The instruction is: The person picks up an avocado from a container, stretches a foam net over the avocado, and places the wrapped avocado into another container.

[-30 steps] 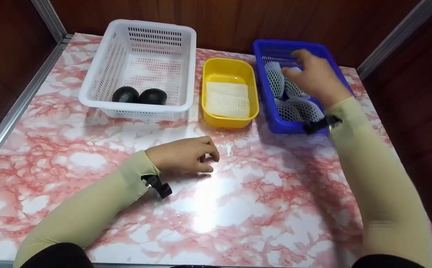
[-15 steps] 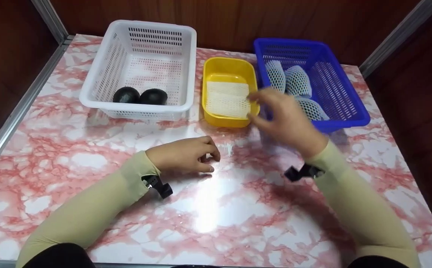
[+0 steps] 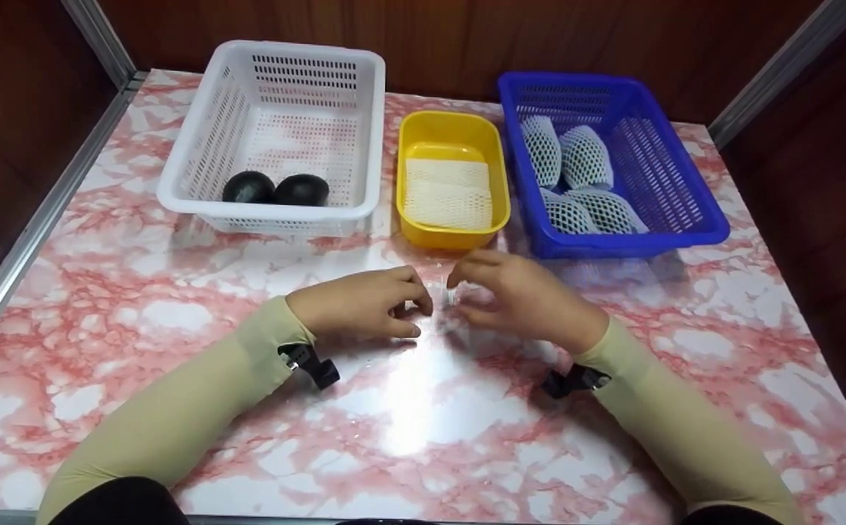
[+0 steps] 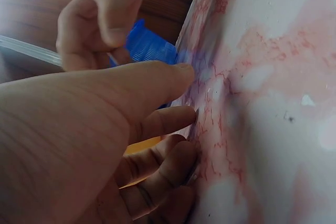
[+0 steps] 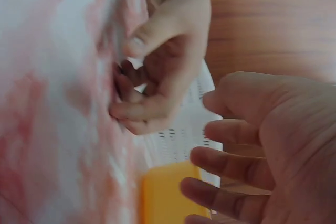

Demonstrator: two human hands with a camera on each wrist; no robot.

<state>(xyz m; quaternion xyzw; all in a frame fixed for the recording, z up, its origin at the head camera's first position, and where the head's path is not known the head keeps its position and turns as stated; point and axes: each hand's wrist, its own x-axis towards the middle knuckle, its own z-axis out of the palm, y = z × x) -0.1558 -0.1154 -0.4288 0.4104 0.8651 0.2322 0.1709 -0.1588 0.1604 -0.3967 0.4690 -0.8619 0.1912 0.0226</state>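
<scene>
My left hand [image 3: 357, 302] rests on the table in front of the yellow tub, fingers loosely curled, holding nothing. Facing it across a small gap is my right hand [image 3: 529, 302], just above the table; its fingers are relaxed and grip nothing, as the right wrist view confirms. Behind them, the yellow tub [image 3: 454, 238] contains flat white foam net sleeves [image 3: 446, 195]. In the blue basket [image 3: 612, 246] lie several dark oval things in white foam nets [image 3: 586, 159]. Two dark, smooth egg-shaped things [image 3: 301, 189] sit side by side at the front of the white basket [image 3: 270, 210].
The red-and-white marbled table [image 3: 262, 445] has brown wood-look panels [image 3: 437, 44] behind and at both sides. Metal rails [image 3: 44, 189] run along the left edge and up the corners. All three containers stand in a row at the back.
My right hand has moved from over the blue basket, past the yellow tub's right edge, toward me and left, beside the left hand. The left hand has stayed still.
</scene>
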